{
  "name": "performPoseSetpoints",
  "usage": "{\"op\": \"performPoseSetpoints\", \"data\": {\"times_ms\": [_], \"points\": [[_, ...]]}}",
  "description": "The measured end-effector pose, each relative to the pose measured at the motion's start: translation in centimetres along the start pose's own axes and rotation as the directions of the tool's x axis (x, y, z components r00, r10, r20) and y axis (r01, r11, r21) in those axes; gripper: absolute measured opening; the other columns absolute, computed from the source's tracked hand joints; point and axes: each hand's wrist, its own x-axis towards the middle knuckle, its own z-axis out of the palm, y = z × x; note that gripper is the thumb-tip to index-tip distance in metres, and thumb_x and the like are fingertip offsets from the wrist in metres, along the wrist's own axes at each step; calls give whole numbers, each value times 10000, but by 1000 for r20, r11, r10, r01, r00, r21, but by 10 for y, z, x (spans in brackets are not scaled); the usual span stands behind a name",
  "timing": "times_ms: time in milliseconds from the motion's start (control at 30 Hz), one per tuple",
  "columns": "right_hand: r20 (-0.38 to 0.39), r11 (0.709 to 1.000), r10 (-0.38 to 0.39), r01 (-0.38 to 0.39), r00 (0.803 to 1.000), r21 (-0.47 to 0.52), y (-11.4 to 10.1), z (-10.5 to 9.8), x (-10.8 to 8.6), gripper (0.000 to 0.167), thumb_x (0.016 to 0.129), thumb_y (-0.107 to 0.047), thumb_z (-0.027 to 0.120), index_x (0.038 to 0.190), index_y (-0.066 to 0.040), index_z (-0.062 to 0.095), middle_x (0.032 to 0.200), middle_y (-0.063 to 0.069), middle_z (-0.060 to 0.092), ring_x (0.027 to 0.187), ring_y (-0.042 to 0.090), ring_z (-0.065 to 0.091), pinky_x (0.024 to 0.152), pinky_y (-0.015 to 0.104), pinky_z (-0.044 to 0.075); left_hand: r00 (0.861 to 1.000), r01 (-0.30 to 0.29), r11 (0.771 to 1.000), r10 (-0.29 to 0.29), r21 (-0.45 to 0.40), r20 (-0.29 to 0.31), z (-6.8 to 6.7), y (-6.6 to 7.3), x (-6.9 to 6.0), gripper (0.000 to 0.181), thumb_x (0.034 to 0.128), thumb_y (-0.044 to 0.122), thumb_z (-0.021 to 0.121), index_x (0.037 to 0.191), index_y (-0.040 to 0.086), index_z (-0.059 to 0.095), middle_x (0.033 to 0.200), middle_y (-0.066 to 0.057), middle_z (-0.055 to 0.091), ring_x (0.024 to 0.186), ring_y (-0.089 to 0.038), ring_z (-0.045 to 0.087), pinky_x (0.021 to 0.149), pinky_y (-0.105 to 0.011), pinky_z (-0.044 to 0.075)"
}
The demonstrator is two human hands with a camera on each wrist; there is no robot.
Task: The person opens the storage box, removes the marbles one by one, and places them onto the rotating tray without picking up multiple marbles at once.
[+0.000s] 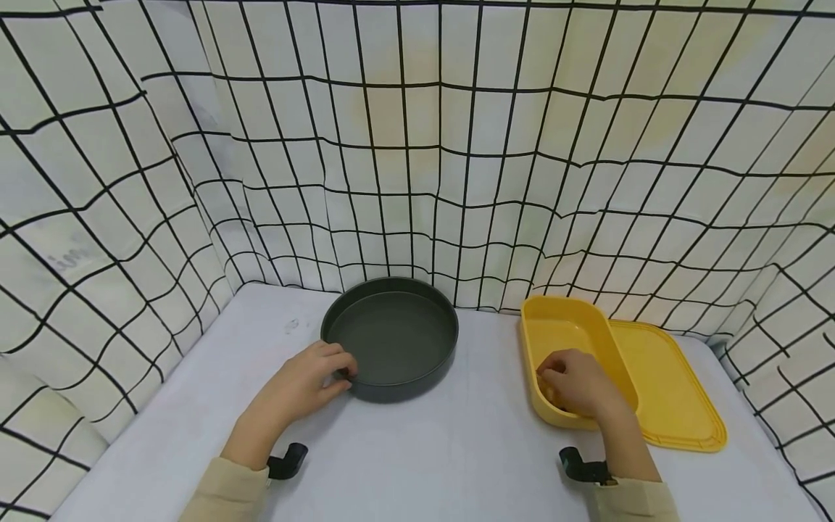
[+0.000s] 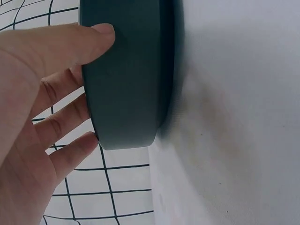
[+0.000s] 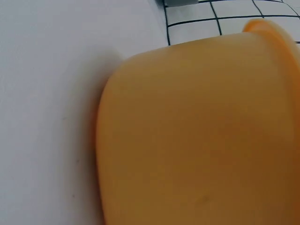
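Note:
My left hand (image 1: 320, 377) grips the near-left rim of a round dark green pan (image 1: 394, 337). In the left wrist view its thumb presses the outer wall of the pan (image 2: 126, 84), while the other fingers reach over the rim. My right hand (image 1: 577, 380) is down inside a yellow rectangular box (image 1: 622, 370), near its front end, with curled fingers. A small amber-brown thing (image 1: 550, 394) shows just below those fingertips; its kind, and whether the fingers pinch it, I cannot tell. Only the outer wall of the box (image 3: 197, 136) appears in the right wrist view, hiding that hand.
A flat yellow lid (image 1: 678, 399) lies on the white table (image 1: 457, 464) to the right of the box, partly behind it. White walls with black netting (image 1: 417, 167) enclose the table at the back and on both sides.

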Motion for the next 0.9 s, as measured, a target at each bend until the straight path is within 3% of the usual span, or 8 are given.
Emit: {"op": "performPoseSetpoints", "data": {"times_ms": [267,400,567,700,900], "points": [[-94,982,15,3,995,190,-3,-8,0,233,1002,-216,548,1104,-48,673,977,118,644,821,223,604,715,299,556,1000,-6,1000,6,-4,11,1,0,1,215,805,175,843,898,266,672,896,132,604,872,-74,535,748,-317,512],[-134,949,26,18,991,314,-7,-10,0,256,1012,-214,535,1127,-22,659,1042,148,640,857,230,647,778,301,587,1000,-12,1000,12,-1,10,2,-1,1,201,810,193,839,884,276,672,877,130,597,851,-74,531,738,-318,506],[-129,849,-5,73,992,524,-11,-12,0,291,1024,-186,536,1177,52,605,1150,213,595,901,228,674,828,295,589,1000,-14,1000,14,4,6,3,-1,1,196,810,204,840,885,279,675,869,134,594,838,-70,524,730,-312,501],[-139,772,-60,135,988,621,-14,-11,1,311,1027,-158,540,1186,107,573,1106,202,588,900,190,683,839,288,585,1000,-14,1000,14,3,2,3,-1,1,194,811,207,839,885,282,676,868,143,592,832,-68,517,726,-309,495],[-133,594,-147,195,980,781,-19,-12,0,265,1018,-80,549,1128,162,555,965,76,649,852,161,696,838,290,585,1000,-17,1000,17,-1,-2,3,-1,1,204,805,202,844,881,286,675,868,141,592,842,-67,533,740,-318,505]]}}
